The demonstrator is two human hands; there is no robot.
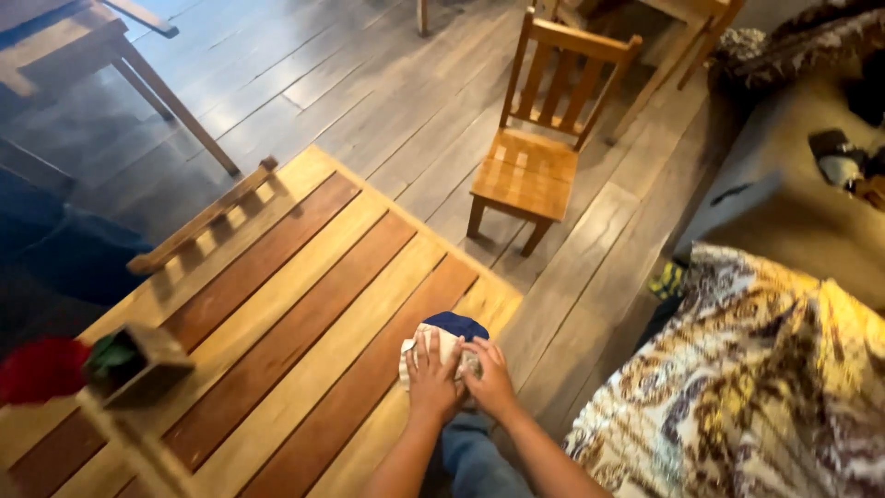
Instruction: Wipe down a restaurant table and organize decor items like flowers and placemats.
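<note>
Both my hands rest on a small folded cloth (449,334), cream with a dark blue part at its far end, lying near the right edge of a wooden slatted table (304,304). My left hand (430,373) lies flat on the cloth with fingers spread. My right hand (489,376) presses on the cloth's right side, fingers curled over it.
A small wooden box with a red flower (41,369) and green leaves stands at the table's left. A wooden chair (535,171) stands on the plank floor beyond the table. A patterned blanket (756,387) covers a sofa at the right. Another chair back (203,221) meets the table's far edge.
</note>
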